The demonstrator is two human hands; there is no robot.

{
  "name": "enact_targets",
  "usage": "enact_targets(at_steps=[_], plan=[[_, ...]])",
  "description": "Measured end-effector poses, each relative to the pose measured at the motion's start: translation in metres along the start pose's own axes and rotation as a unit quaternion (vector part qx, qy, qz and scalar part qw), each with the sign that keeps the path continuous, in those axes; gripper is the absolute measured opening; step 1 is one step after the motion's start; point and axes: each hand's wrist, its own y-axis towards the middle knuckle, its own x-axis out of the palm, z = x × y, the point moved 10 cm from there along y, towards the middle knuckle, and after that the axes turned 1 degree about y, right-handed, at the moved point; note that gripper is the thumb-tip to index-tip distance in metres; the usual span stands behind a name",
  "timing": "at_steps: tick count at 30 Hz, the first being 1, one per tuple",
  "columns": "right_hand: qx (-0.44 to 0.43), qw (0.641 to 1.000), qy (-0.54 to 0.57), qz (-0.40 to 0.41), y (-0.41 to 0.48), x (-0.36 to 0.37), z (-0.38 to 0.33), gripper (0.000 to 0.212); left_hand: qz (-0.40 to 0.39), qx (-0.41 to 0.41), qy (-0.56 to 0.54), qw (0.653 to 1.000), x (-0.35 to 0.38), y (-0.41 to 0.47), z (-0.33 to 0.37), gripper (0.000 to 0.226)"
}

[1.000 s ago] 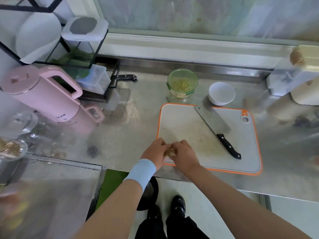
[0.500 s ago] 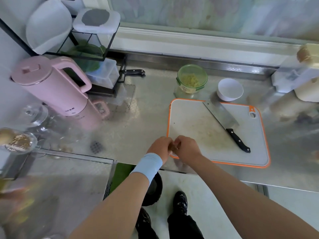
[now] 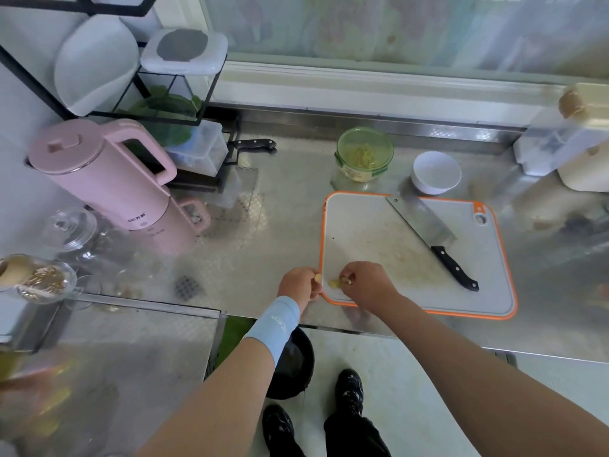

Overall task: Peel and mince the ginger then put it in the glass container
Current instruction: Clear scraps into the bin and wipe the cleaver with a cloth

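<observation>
My left hand (image 3: pixel 299 283) holds a small ginger piece (image 3: pixel 318 278) in curled fingers just off the near left corner of the orange-rimmed cutting board (image 3: pixel 372 225). My right hand (image 3: pixel 365 285) is over that corner, its fingertips pinching a pale ginger bit (image 3: pixel 344 281). Another yellow ginger bit (image 3: pixel 333 284) lies on the board between the hands. A cleaver (image 3: pixel 428 232) with a black handle lies diagonally across the board. The green-rimmed glass container (image 3: pixel 364 156) with minced ginger inside stands behind the board.
A white bowl (image 3: pixel 435 172) sits right of the container. A pink kettle (image 3: pixel 105 179), a black rack with containers and a second knife (image 3: pixel 253 145) stand at the left. Glass jars (image 3: pixel 36 278) line the near left. White appliances (image 3: pixel 573 150) stand at the far right.
My hands have come apart: the ginger is split, one piece staying in my left hand, my right hand moving right onto the board with a bit. The camera shifted.
</observation>
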Motion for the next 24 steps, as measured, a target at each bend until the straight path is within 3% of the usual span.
enact_targets(at_steps=[2,5,9,12,17,24], plan=[[-0.017,1.0,-0.018,-0.009,0.001,0.002,-0.008,0.018,-0.008,0.021,0.036,0.999,-0.002,-0.001,0.001,0.007],[-0.038,0.998,-0.043,-0.021,0.002,0.009,-0.021,0.019,0.022,0.073,0.162,0.984,-0.012,-0.002,0.006,0.008],[-0.046,0.997,-0.048,-0.03,0.004,0.013,-0.029,0.015,0.025,0.107,0.238,0.965,-0.015,-0.002,0.012,0.012],[-0.036,0.997,-0.053,-0.035,0.001,0.018,-0.031,0.02,-0.002,0.133,0.339,0.931,-0.017,-0.009,0.011,0.034],[-0.046,0.997,-0.049,-0.026,0.004,0.022,-0.041,0.019,-0.031,0.166,0.43,0.887,-0.007,-0.008,0.02,0.027],[0.006,0.997,0.042,-0.058,-0.014,0.032,-0.05,0.004,-0.061,0.109,0.321,0.939,-0.028,-0.02,0.006,0.006]])
